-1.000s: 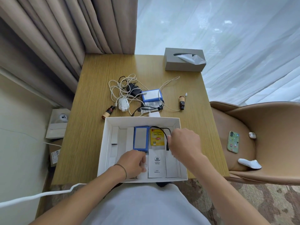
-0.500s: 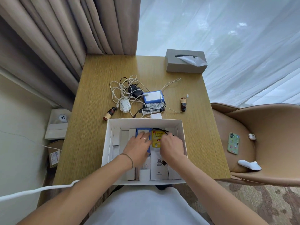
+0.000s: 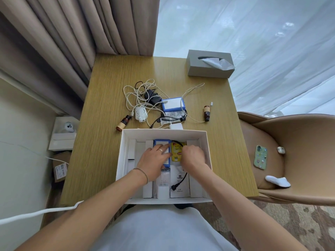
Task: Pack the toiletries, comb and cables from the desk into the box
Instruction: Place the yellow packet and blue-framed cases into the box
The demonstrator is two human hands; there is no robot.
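Curtained corner desk (image 3: 101,124), and honestly with left hand (image 3: 154,163) flat on the blue case (image 3: 161,144) and right hand (image 3: 193,158) curled around the black cable (image 3: 182,180), yanking probably flips the yellow sachet (image 3: 176,151) out of the box (image 3: 206,147).

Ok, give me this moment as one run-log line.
stage: arranging in box | left hand: flat on blue case | right hand: at yellow packet, grip unclear | on desk: cables, two brown bottles
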